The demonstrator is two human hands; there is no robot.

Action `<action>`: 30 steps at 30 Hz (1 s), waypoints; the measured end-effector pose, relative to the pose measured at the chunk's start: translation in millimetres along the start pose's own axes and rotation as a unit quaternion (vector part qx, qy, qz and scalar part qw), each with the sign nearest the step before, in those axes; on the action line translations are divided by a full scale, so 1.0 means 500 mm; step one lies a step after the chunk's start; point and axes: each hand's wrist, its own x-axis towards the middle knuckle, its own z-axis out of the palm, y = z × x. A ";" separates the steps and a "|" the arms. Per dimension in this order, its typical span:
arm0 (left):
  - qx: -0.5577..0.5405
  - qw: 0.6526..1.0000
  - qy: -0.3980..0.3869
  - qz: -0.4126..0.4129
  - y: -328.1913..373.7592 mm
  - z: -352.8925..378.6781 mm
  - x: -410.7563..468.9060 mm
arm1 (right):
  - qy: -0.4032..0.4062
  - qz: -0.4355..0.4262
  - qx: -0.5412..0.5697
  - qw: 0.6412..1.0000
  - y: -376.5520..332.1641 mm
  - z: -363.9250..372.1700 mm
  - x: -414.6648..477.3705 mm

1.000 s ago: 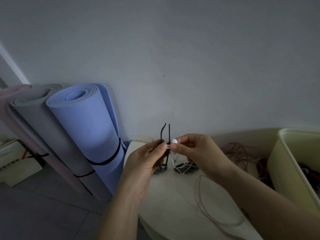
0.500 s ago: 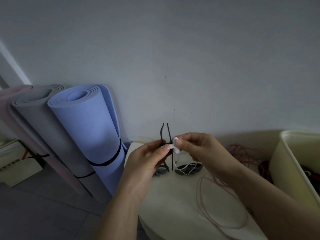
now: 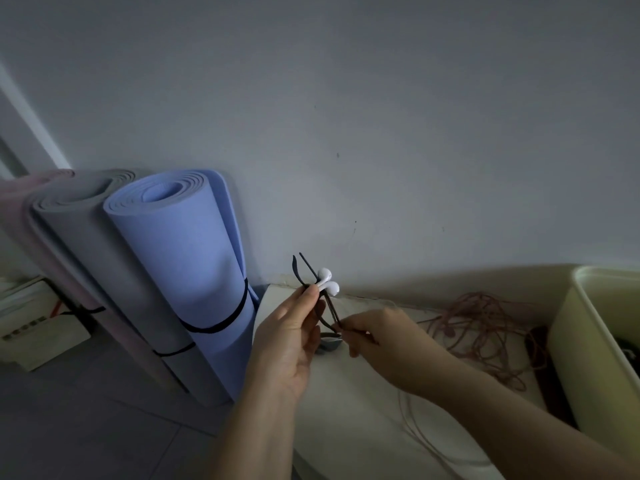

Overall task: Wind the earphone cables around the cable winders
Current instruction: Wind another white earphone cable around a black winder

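Two hands are counted, left hand [image 3: 291,336] and right hand [image 3: 384,344]. Two white earbuds [image 3: 328,280] are seen at twelve o'clock, three rolled mats [image 3: 180,265] at nine, one bin [image 3: 602,344] at three.

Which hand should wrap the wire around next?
Probably the right hand: it pinches low by the winder, nearest the loose cable. The left hand is busy holding winder and earbuds up.

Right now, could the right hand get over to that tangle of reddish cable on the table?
Probably yes. The right hand is pinching the lower end of the dark winder, and the reddish cable lies on the table just to its right with nothing between them. It would have to drop its grip first.
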 end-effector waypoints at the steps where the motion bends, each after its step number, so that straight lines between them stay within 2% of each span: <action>1: 0.003 1.000 0.007 -0.003 0.001 0.002 -0.002 | -0.016 0.001 -0.005 1.000 0.000 -0.001 -0.002; 4: 0.039 0.999 0.022 0.023 0.001 0.003 -0.004 | -0.034 -0.015 -0.038 0.999 -0.009 -0.009 -0.011; 8: 0.108 0.991 0.023 0.071 0.001 0.006 -0.006 | 0.031 -0.028 -0.058 0.997 -0.020 -0.050 -0.023; 11: 0.178 0.978 0.015 0.112 0.001 0.017 -0.014 | 0.089 -0.032 -0.025 0.995 -0.022 -0.083 -0.035; 15: 0.272 0.950 -0.033 0.152 -0.007 0.030 -0.025 | 0.162 -0.022 0.017 0.986 -0.008 -0.111 -0.036; 19: 0.330 0.929 -0.109 0.123 -0.013 0.028 -0.023 | 0.200 -0.010 0.047 0.979 0.003 -0.133 -0.035; 22: 0.355 0.916 -0.154 0.103 -0.011 0.024 -0.022 | 0.195 0.009 0.081 0.977 0.010 -0.139 -0.036; 25: 0.335 0.919 -0.190 0.088 -0.004 0.016 -0.021 | 0.155 0.038 0.176 0.971 0.020 -0.139 -0.034; 28: 0.266 0.932 -0.238 0.068 0.002 0.012 -0.023 | 0.094 0.065 0.317 0.942 0.042 -0.137 -0.028; 30: 0.175 0.948 -0.264 0.047 0.000 0.009 -0.020 | 0.043 0.072 0.380 0.921 0.057 -0.121 -0.022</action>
